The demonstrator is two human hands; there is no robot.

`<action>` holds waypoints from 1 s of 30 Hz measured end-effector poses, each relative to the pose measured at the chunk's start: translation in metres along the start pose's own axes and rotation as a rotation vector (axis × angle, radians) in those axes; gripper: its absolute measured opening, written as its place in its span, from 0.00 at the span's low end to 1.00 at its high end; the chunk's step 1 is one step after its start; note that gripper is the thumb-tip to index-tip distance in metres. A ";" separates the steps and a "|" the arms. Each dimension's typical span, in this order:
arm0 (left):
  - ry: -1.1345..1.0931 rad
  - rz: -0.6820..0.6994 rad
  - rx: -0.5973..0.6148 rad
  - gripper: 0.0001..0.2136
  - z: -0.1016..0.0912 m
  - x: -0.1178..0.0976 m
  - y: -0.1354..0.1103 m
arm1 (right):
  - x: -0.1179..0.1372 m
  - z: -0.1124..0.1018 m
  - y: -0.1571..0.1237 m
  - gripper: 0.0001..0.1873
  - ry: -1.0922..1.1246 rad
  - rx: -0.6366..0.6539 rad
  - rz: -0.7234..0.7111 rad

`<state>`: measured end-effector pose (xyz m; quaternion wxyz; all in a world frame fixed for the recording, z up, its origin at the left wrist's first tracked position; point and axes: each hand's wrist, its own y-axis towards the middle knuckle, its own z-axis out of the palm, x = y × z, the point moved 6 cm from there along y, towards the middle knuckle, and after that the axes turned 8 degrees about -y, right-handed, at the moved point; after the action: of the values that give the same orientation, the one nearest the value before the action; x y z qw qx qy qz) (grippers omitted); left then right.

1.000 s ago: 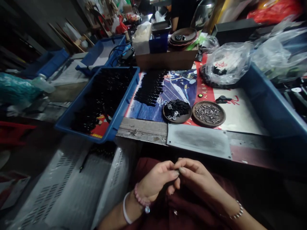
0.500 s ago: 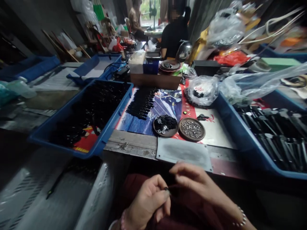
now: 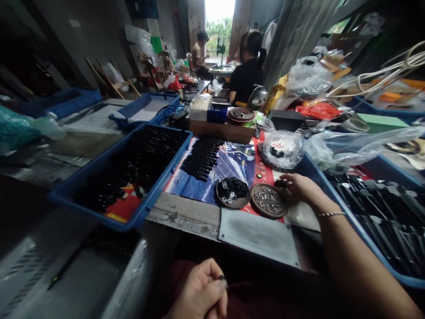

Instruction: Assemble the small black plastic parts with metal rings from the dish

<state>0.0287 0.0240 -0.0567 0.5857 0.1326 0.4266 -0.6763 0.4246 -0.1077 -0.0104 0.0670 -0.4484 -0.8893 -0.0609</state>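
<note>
Low in front of my lap, my left hand (image 3: 204, 290) is closed in a pinch. A small black piece (image 3: 222, 278) shows at its fingertips, too small to name. On the right of the table my right hand (image 3: 300, 189) reaches out, its fingers bent over a small black tool (image 3: 280, 183) that they partly hide. Just left of that hand lies a round brown dish (image 3: 255, 204) of small shiny metal parts (image 3: 268, 199). Beside it, another round dish (image 3: 229, 204) holds black pieces with pale round ends (image 3: 234, 188).
A row of black slim parts (image 3: 202, 159) lies on the printed sheet (image 3: 235, 159). Blue trays of black parts stand left (image 3: 156, 195) and right (image 3: 368, 248). A grey plate (image 3: 259, 237) lies at the table's front edge. Two people sit farther back, one in black (image 3: 247, 77).
My right hand has left my left hand and moved forward and right to the small black tool beside the metal-parts dish. My left hand keeps its pinch. The view has tilted up.
</note>
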 end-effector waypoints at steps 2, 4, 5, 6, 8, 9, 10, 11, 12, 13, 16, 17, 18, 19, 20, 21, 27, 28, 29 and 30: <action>0.008 -0.005 -0.008 0.19 -0.003 -0.001 0.000 | -0.003 0.004 0.002 0.15 -0.009 0.047 -0.034; 0.003 -0.015 -0.008 0.19 -0.004 0.001 0.002 | -0.007 0.007 0.001 0.14 -0.009 0.071 -0.057; -0.002 -0.020 -0.005 0.19 -0.004 0.002 0.004 | -0.008 0.007 0.000 0.13 -0.008 0.073 -0.060; -0.007 -0.026 0.002 0.19 -0.004 0.004 0.006 | -0.010 0.008 0.000 0.13 -0.007 0.068 -0.058; -0.010 -0.035 0.023 0.18 -0.001 0.006 0.009 | -0.012 0.009 0.001 0.11 -0.013 0.041 -0.027; -0.008 -0.035 0.032 0.18 0.000 0.007 0.010 | -0.012 0.009 0.002 0.10 -0.018 0.022 -0.002; -0.006 -0.035 0.039 0.18 0.001 0.007 0.011 | -0.013 0.009 0.003 0.09 -0.022 0.004 0.022; -0.004 -0.035 0.041 0.18 0.002 0.007 0.012 | -0.013 0.008 0.004 0.08 -0.023 -0.014 0.045; -0.001 -0.034 0.041 0.17 0.002 0.006 0.012 | -0.013 0.007 0.004 0.08 -0.019 -0.031 0.063; 0.002 -0.033 0.041 0.17 0.002 0.006 0.012 | -0.013 0.005 0.004 0.07 -0.012 -0.047 0.082; -0.003 -0.026 0.033 0.16 0.002 0.005 0.009 | -0.011 -0.007 -0.007 0.09 0.050 -0.105 0.128; -0.008 -0.017 0.022 0.16 0.002 0.004 0.008 | -0.007 -0.012 -0.015 0.11 0.086 -0.128 0.134; -0.016 -0.008 0.009 0.16 0.002 0.003 0.008 | -0.001 -0.018 -0.025 0.13 0.127 -0.145 0.125; -0.024 -0.001 -0.007 0.15 0.002 0.003 0.007 | 0.009 -0.023 -0.038 0.14 0.187 -0.153 0.093; -0.031 0.003 -0.027 0.15 0.003 0.003 0.007 | 0.023 -0.026 -0.052 0.15 0.254 -0.138 0.042; -0.037 0.003 -0.045 0.15 0.004 0.003 0.008 | 0.041 -0.028 -0.069 0.16 0.334 -0.101 -0.037; -0.045 -0.019 -0.057 0.14 0.024 -0.003 0.013 | 0.151 -0.006 -0.167 0.14 0.932 0.488 -0.358; -0.043 -0.023 -0.047 0.14 0.028 -0.003 0.014 | 0.159 -0.001 -0.177 0.14 0.984 0.546 -0.368; -0.038 -0.028 -0.038 0.14 0.030 -0.004 0.014 | 0.165 0.003 -0.185 0.14 1.033 0.589 -0.381; -0.031 -0.034 -0.032 0.14 0.032 -0.004 0.014 | 0.168 0.008 -0.190 0.14 1.074 0.623 -0.390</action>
<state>0.0523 0.0039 -0.0408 0.5827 0.1053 0.4306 -0.6811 0.1716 -0.0861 0.0022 0.6168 -0.1453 -0.7731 -0.0270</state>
